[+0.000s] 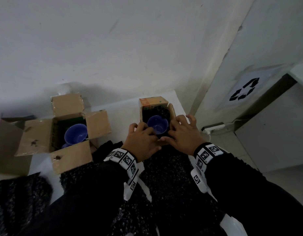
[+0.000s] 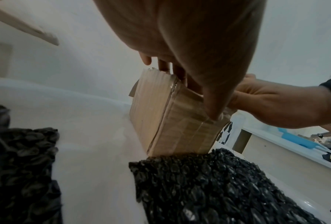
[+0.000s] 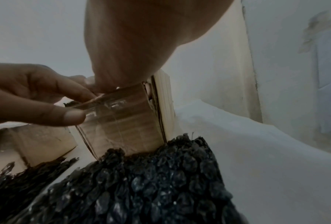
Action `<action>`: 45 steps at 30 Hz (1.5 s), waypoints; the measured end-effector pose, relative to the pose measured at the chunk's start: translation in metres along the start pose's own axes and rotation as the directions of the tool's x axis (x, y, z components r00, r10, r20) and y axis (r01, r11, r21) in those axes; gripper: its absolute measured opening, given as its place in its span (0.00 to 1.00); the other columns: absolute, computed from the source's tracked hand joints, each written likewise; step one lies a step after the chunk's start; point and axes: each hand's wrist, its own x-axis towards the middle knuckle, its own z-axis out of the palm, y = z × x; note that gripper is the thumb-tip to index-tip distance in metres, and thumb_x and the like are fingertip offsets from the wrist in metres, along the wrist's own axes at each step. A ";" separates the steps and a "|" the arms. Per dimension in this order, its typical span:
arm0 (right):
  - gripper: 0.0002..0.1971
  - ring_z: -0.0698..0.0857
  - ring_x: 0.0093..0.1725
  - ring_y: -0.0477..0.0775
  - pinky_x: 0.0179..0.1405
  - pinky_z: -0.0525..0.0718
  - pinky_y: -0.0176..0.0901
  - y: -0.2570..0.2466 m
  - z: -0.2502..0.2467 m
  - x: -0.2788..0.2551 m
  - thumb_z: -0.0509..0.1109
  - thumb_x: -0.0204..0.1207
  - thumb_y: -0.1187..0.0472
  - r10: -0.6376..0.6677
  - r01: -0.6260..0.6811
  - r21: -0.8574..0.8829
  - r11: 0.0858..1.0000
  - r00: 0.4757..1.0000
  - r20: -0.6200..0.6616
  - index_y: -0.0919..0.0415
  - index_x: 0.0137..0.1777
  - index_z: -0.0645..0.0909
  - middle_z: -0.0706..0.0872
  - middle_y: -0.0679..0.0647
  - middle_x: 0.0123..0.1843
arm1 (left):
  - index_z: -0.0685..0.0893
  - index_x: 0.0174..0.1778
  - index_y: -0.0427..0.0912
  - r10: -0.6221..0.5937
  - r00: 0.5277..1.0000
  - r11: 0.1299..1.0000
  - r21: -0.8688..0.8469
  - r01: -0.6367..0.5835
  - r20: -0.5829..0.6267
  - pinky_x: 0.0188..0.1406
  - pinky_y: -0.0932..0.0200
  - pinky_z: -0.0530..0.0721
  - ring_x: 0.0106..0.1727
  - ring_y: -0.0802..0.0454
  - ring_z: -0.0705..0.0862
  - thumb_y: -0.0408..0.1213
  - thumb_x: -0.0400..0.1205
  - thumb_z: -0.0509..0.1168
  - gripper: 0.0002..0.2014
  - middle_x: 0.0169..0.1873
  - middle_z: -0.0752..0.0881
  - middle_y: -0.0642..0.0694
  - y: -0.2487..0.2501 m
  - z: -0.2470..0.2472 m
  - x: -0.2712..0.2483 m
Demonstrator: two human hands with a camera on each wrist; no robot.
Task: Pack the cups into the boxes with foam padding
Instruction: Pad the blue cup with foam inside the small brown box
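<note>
While the blue plastic cup (image 1: pixel 158 124) sits upright in the small brown cardboard box (image 1: pixel 154 106), both hands grip its near rim: left hand (image 1: pixel 143 139) at eight o'clock, right hand (image 1: pixel 182 133) at four, equally near.

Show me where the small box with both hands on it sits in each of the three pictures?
Head: small box, centre, cup inside.
Left wrist: centre, under the left hand.
Right wrist: centre, under the right hand.
Shared landmark: black bubble wrap at the box's near side.
</note>
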 end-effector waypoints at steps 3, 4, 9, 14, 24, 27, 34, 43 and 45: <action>0.31 0.76 0.59 0.56 0.66 0.60 0.62 -0.002 -0.004 0.009 0.48 0.82 0.35 0.048 -0.050 0.058 0.997 0.998 0.031 0.50 0.40 0.89 0.85 0.47 0.43 | 0.90 0.46 0.57 -0.017 1.000 1.000 -0.018 0.017 0.014 0.56 0.39 0.72 0.56 0.41 0.78 0.64 0.72 0.54 0.23 0.50 0.83 0.52 -0.001 0.003 0.000; 0.29 0.77 0.58 0.56 0.65 0.61 0.62 -0.001 -0.008 0.015 0.49 0.82 0.36 0.080 -0.083 0.085 0.993 0.996 0.034 0.50 0.41 0.88 0.85 0.47 0.44 | 0.90 0.47 0.57 -0.012 1.000 1.000 -0.022 0.013 0.014 0.58 0.38 0.71 0.58 0.41 0.78 0.64 0.72 0.54 0.24 0.52 0.82 0.50 -0.003 0.003 0.001; 0.11 0.81 0.59 0.60 0.57 0.74 0.56 0.007 -0.007 0.049 0.67 0.78 0.58 0.006 -0.005 0.190 0.982 1.000 -0.005 0.52 0.60 0.81 0.81 0.54 0.64 | 0.87 0.52 0.56 0.042 0.998 0.999 -0.036 -0.041 0.045 0.70 0.38 0.64 0.66 0.44 0.76 0.61 0.73 0.63 0.19 0.59 0.81 0.48 -0.018 0.013 -0.002; 0.13 0.79 0.66 0.54 0.75 0.51 0.58 0.009 0.005 0.071 0.64 0.79 0.57 0.034 -0.030 -0.029 0.999 0.984 0.173 0.52 0.59 0.85 0.84 0.48 0.63 | 0.83 0.57 0.56 0.047 0.994 0.999 -0.003 -0.047 0.095 0.64 0.40 0.68 0.65 0.46 0.75 0.57 0.73 0.66 0.19 0.60 0.82 0.51 -0.020 0.015 -0.005; 0.20 0.63 0.76 0.59 0.74 0.40 0.69 0.014 0.010 0.072 0.51 0.84 0.44 0.145 -0.136 -0.052 0.989 0.956 0.255 0.51 0.57 0.83 0.82 0.50 0.64 | 0.81 0.61 0.53 0.032 0.997 0.997 -0.078 -0.026 0.073 0.60 0.46 0.68 0.62 0.49 0.77 0.67 0.77 0.57 0.26 0.59 0.82 0.55 -0.018 0.010 -0.001; 0.17 0.64 0.73 0.62 0.74 0.44 0.68 0.015 0.009 0.069 0.56 0.82 0.46 0.155 -0.151 -0.036 0.988 0.967 0.204 0.50 0.55 0.85 0.78 0.51 0.66 | 0.81 0.60 0.53 -0.068 0.997 0.983 -0.170 0.062 -0.034 0.57 0.50 0.67 0.61 0.51 0.79 0.63 0.81 0.53 0.23 0.63 0.81 0.55 -0.023 -0.001 0.012; 0.13 0.73 0.70 0.62 0.74 0.53 0.69 0.011 0.013 0.055 0.55 0.80 0.50 0.168 -0.167 -0.026 0.986 0.985 0.049 0.54 0.52 0.78 0.85 0.54 0.57 | 0.80 0.67 0.48 -0.188 0.980 0.976 0.119 0.180 0.061 0.66 0.37 0.58 0.74 0.43 0.70 0.62 0.83 0.43 0.30 0.62 0.84 0.51 -0.043 0.003 0.040; 0.18 0.59 0.80 0.59 0.75 0.40 0.71 0.015 0.012 0.059 0.56 0.81 0.40 0.152 -0.172 0.069 0.983 0.961 0.230 0.48 0.60 0.80 0.80 0.48 0.67 | 0.79 0.66 0.54 -0.239 0.955 0.964 0.162 0.211 0.177 0.69 0.33 0.54 0.74 0.41 0.67 0.69 0.76 0.32 0.39 0.62 0.82 0.53 -0.036 0.004 0.043; 0.19 0.63 0.77 0.59 0.73 0.50 0.68 0.016 0.007 0.048 0.62 0.77 0.36 0.162 -0.185 0.147 0.972 0.974 0.159 0.45 0.60 0.79 0.78 0.48 0.67 | 0.79 0.65 0.54 -0.248 0.961 0.961 0.154 0.229 0.118 0.68 0.34 0.57 0.72 0.41 0.70 0.68 0.79 0.39 0.33 0.62 0.83 0.54 -0.036 0.002 0.039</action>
